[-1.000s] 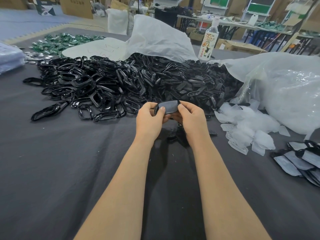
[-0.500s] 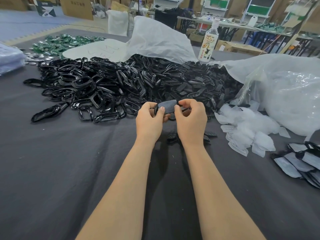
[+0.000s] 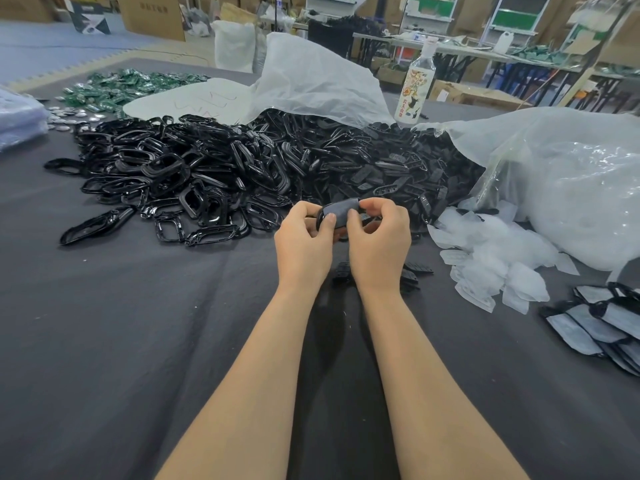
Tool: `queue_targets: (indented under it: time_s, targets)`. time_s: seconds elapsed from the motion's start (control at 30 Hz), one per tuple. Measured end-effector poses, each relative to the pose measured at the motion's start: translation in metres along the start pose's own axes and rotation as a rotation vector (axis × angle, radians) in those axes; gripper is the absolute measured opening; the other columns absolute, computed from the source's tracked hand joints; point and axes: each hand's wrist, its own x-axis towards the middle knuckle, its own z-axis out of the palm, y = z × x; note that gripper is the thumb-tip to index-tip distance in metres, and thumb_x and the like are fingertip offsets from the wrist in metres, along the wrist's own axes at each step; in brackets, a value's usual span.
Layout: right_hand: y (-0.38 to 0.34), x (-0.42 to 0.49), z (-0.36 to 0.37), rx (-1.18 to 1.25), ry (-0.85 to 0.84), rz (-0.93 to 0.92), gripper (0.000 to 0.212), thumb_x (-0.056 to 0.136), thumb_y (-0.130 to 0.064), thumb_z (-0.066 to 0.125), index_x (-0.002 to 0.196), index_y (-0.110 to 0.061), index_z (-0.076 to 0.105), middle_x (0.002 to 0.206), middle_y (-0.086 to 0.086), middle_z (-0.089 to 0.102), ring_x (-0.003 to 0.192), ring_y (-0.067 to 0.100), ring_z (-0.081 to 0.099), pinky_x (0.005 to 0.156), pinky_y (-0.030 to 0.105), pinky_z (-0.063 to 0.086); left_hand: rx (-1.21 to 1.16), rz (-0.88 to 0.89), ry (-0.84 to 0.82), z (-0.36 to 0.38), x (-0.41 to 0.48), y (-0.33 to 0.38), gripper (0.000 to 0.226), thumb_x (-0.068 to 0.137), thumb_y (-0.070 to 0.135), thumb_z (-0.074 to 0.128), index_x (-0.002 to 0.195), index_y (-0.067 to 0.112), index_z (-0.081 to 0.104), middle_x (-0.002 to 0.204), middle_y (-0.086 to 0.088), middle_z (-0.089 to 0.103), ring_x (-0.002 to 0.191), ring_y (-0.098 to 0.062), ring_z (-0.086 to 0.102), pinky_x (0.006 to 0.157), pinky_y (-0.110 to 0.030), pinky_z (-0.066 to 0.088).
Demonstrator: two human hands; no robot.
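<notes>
1. Left grip [image 3: 304, 237] and right grip [image 3: 379, 240] both pinch one grey-faced black plastic shell [image 3: 341, 212]. It is held above the worktop [image 3: 138, 341], just in front of the heap of black frames [image 3: 207, 174].
2. Done, by judgement: a small stack of grey-faced pieces [image 3: 602, 323] lies at the right edge.
3. Left, by judgement: the held piece looks unfinished and the heap is large, so the job is at an early stage.

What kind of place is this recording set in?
Probably a small assembly workshop or warehouse: a heap of black plastic frames on the table, cardboard boxes behind, left hand and right hand holding one black part.
</notes>
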Motion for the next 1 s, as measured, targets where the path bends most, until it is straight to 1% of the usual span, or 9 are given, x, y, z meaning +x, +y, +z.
queue_targets:
  time_s: [0.17,0.23,0.3,0.37,0.57,0.73,0.8,0.93,1.0]
  targets:
    - [0.000,0.001,0.001,0.051,-0.014,0.080,0.014,0.088,-0.015,0.063,0.101,-0.012,0.065,0.102,0.003,0.060,0.077,0.004,0.051,0.073,0.007,0.040,0.030,0.051,0.003,0.000,-0.001,-0.001,0.017,0.093,0.017,0.061,0.079,0.025,0.054,0.079,-0.008,0.068,0.071,-0.021,0.063,0.066,-0.028,0.053]
    - [-0.001,0.002,0.002,0.149,-0.050,0.185,0.013,0.088,-0.017,0.063,0.101,-0.012,0.065,0.101,0.004,0.063,0.087,0.011,0.058,0.081,0.019,0.047,0.042,0.087,0.007,0.000,-0.002,-0.001,0.021,0.093,0.016,0.060,0.077,0.026,0.053,0.076,-0.009,0.065,0.066,-0.017,0.054,0.058,-0.020,0.045]
    - [-0.002,0.003,0.001,0.247,-0.081,0.282,0.010,0.088,-0.016,0.063,0.099,-0.013,0.063,0.096,0.000,0.064,0.089,0.013,0.060,0.080,0.025,0.050,0.051,0.105,0.009,0.000,-0.002,-0.002,0.021,0.093,0.016,0.060,0.077,0.026,0.052,0.079,-0.013,0.066,0.069,-0.024,0.055,0.059,-0.023,0.045]
    - [-0.002,0.005,0.000,0.300,-0.107,0.322,0.006,0.088,-0.015,0.064,0.094,-0.016,0.060,0.089,-0.005,0.062,0.082,0.008,0.058,0.072,0.018,0.048,0.050,0.110,0.016,0.000,-0.002,-0.002,0.021,0.093,0.015,0.060,0.078,0.027,0.052,0.081,-0.013,0.067,0.075,-0.028,0.059,0.063,-0.027,0.046]
    - [-0.006,0.001,-0.001,0.253,-0.118,0.172,0.007,0.087,-0.009,0.063,0.088,-0.011,0.056,0.079,-0.007,0.056,0.071,0.004,0.053,0.069,0.018,0.046,0.017,0.091,0.066,-0.001,0.000,-0.003,0.020,0.094,0.014,0.059,0.080,0.026,0.051,0.076,-0.002,0.063,0.067,-0.011,0.056,0.056,-0.009,0.042]
    - [-0.014,-0.008,0.002,0.222,-0.161,0.044,0.008,0.086,-0.006,0.063,0.093,-0.009,0.061,0.081,-0.003,0.062,0.072,0.005,0.056,0.068,0.013,0.045,-0.040,0.049,0.110,-0.002,0.003,-0.003,0.019,0.093,0.015,0.060,0.081,0.025,0.052,0.075,0.003,0.060,0.070,-0.012,0.055,0.057,-0.008,0.042]
    - [-0.015,-0.010,0.003,0.172,-0.169,-0.024,0.003,0.086,-0.007,0.063,0.090,-0.008,0.064,0.086,0.004,0.065,0.076,0.010,0.059,0.071,0.018,0.047,-0.077,0.029,0.124,-0.002,0.005,-0.003,0.018,0.093,0.016,0.061,0.081,0.025,0.053,0.075,0.001,0.061,0.072,-0.016,0.057,0.061,-0.012,0.045]
    - [-0.013,-0.009,0.002,0.163,-0.139,-0.048,0.004,0.088,-0.010,0.063,0.089,-0.011,0.067,0.089,0.005,0.066,0.078,0.013,0.061,0.073,0.020,0.048,-0.170,-0.034,0.113,-0.002,0.006,-0.003,0.014,0.093,0.013,0.060,0.083,0.021,0.055,0.089,-0.017,0.069,0.090,-0.034,0.067,0.086,-0.045,0.055]
    - [-0.011,-0.006,-0.001,0.171,-0.109,-0.036,0.007,0.089,-0.010,0.062,0.092,-0.010,0.068,0.090,0.005,0.068,0.080,0.013,0.062,0.074,0.018,0.048,-0.191,-0.024,0.088,-0.002,0.004,-0.001,0.015,0.094,0.011,0.059,0.083,0.020,0.055,0.089,-0.019,0.069,0.089,-0.034,0.069,0.086,-0.047,0.055]
